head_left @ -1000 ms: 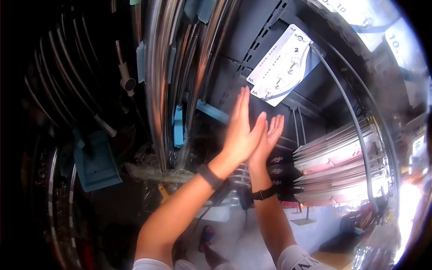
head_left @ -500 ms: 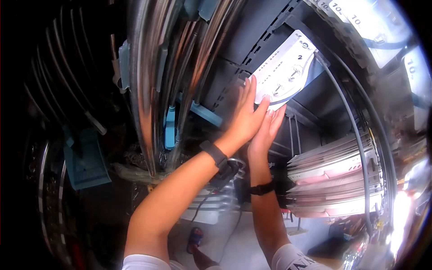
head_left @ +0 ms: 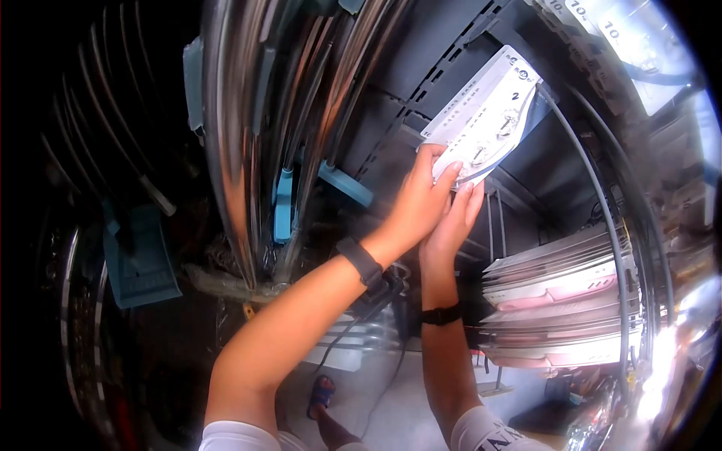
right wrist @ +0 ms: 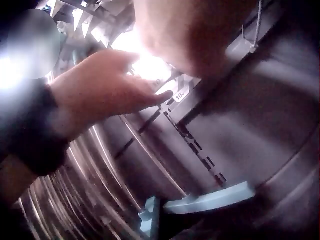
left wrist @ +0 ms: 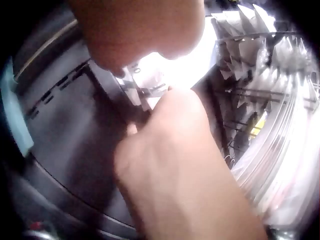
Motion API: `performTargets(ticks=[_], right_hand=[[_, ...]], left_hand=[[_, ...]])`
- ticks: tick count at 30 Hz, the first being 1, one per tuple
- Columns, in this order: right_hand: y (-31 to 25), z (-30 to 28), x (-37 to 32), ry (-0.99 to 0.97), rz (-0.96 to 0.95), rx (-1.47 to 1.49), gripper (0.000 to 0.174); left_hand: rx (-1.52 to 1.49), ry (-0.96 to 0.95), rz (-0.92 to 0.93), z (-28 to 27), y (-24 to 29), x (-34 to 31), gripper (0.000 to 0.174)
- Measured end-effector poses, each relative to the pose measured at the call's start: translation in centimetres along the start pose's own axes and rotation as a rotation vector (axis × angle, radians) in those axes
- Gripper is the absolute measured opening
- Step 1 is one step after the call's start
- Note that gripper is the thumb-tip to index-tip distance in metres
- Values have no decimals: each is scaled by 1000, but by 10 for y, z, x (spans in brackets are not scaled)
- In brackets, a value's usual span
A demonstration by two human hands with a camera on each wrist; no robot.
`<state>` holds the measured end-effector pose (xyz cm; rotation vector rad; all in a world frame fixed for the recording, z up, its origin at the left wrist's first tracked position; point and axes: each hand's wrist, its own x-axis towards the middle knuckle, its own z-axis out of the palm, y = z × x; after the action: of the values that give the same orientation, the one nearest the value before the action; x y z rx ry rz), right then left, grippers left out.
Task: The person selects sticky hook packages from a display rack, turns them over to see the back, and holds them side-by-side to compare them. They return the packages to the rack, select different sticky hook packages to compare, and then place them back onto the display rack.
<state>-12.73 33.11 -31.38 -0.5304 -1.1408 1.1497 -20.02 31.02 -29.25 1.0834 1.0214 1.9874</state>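
Note:
In the head view, white product cards [head_left: 481, 120] printed with a 2 and small metal fittings hang at the end of a long grey display hook [head_left: 579, 143]. My left hand [head_left: 425, 192] grips the lower left of the front card, its thumb across the face and its fingers at the left edge. Another card shows behind, fanned to the left. My right hand [head_left: 451, 225] is just below, its straight fingers touching the card's bottom edge; its thumb is hidden. Glare washes out the card in the left wrist view, where my right hand [left wrist: 170, 130] is near it.
Metal poles [head_left: 233, 150] with light blue ends stand at the left. A blue dustpan [head_left: 143, 259] hangs lower down. Stacked white and pink packages [head_left: 556, 316] fill the rack at lower right. More cards [head_left: 624, 45] hang at upper right, before a dark slotted panel [head_left: 444, 68].
Both hands have risen from below the cards to their lower edge. My left hand has taken hold of the front card, which now stands apart from the one behind.

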Motion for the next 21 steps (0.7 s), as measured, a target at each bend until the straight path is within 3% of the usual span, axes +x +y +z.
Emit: performTargets(ticks=[4,10,21], right_hand=[[5,-4,-3,-35,83,206,49],[-4,-18,-9,-88,-29,68,45],[-11,-23,-34,73,-135,-11,33]], left_hand=[[-155,-36,14,-3,-4,2,31],[-159,-58,12,-3,-1,-9,29],[-10,-9,108,2,-5,-26,37]])
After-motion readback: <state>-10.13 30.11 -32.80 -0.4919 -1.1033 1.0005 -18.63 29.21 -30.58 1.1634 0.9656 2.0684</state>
